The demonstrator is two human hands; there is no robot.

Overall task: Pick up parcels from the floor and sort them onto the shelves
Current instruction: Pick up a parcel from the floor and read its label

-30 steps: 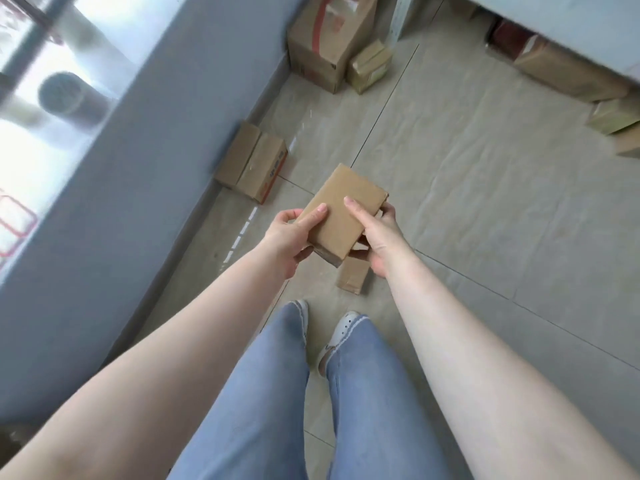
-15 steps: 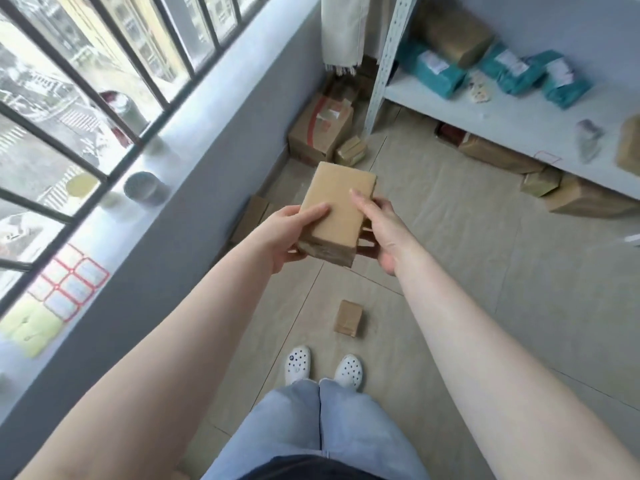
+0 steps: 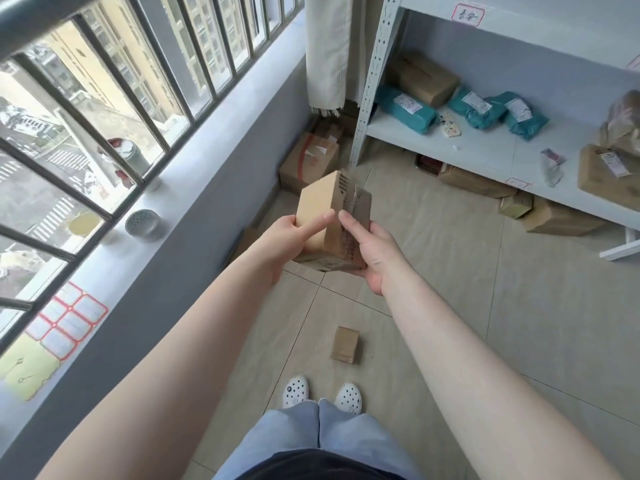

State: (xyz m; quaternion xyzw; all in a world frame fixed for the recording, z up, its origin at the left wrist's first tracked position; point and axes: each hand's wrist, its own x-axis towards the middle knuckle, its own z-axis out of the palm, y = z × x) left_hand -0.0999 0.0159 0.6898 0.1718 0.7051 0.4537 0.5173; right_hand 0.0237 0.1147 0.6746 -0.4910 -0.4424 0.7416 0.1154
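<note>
Both hands hold one plain brown cardboard parcel point(image 3: 320, 211) at chest height above the beige tiled floor point(image 3: 450, 289). The left hand point(image 3: 287, 237) grips the parcel's left face, with its index finger laid across the flat side. The right hand point(image 3: 372, 252) clasps the right edge, with its fingers along a printed strip. The parcel stands tilted on end, clear of the floor and well apart from the white metal shelf point(image 3: 485, 147) at upper right.

On that shelf lie teal plastic mailer bags point(image 3: 403, 107) and a brown cardboard box point(image 3: 427, 79). A small brown cardboard parcel point(image 3: 344, 344) lies on the floor just ahead of the white perforated clogs point(image 3: 322, 394). A large brown cardboard carton point(image 3: 308, 161) sits against the grey wall below the barred window point(image 3: 104, 98).
</note>
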